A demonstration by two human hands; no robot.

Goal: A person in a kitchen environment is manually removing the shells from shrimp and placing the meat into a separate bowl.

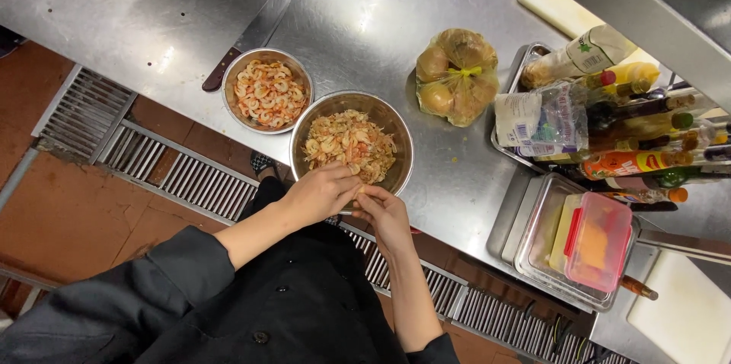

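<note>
My left hand (324,193) and my right hand (383,215) meet at the near rim of a large steel bowl (384,109) that holds a heap of pale shrimp and shells (350,152). The fingertips of both hands pinch one small shrimp (359,190) between them. Left of it, touching it, stands a smaller steel bowl (266,52) filled with orange-and-white shrimp (266,94). Both bowls sit near the front edge of a steel counter (358,14). Black sleeves are pushed up on both arms.
A cleaver (247,40) lies behind the small bowl. A tied plastic bag of onions (457,75) rests to the right. Further right are a tray of sauce bottles (632,128), a pink-lidded box (598,242) in a steel pan, and a white board (685,311). Floor grates (183,174) run below the counter.
</note>
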